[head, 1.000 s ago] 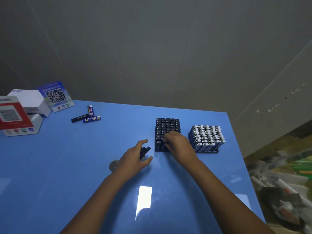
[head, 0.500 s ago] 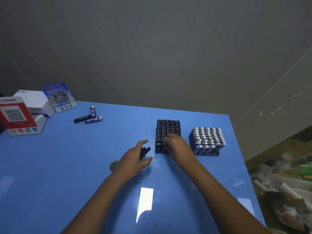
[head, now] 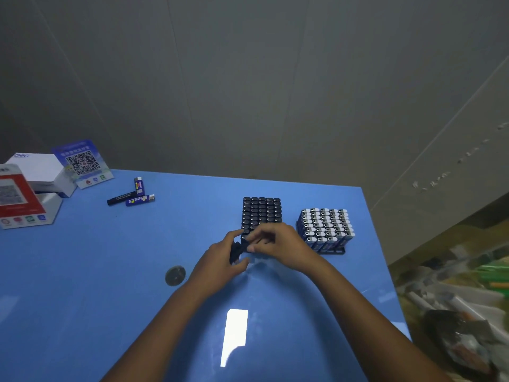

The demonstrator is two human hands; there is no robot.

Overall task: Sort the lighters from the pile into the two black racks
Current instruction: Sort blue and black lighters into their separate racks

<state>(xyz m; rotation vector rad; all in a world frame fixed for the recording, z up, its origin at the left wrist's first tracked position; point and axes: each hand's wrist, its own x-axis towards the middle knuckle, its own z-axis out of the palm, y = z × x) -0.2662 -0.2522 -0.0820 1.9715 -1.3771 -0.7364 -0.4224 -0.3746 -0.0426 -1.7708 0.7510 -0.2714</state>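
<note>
While my left hand (head: 217,260) curls round a few black lighters (head: 235,252) near the table (head: 82,271) middle, I'd feed them singly and upright, tops level with their neighbours. My right hand (head: 278,248) pinches one at the near corner of the dark rack (head: 261,213). Smooth, slim plastic slips easily. Rightmost, the white-capped rack (head: 325,230) looks full.
</note>
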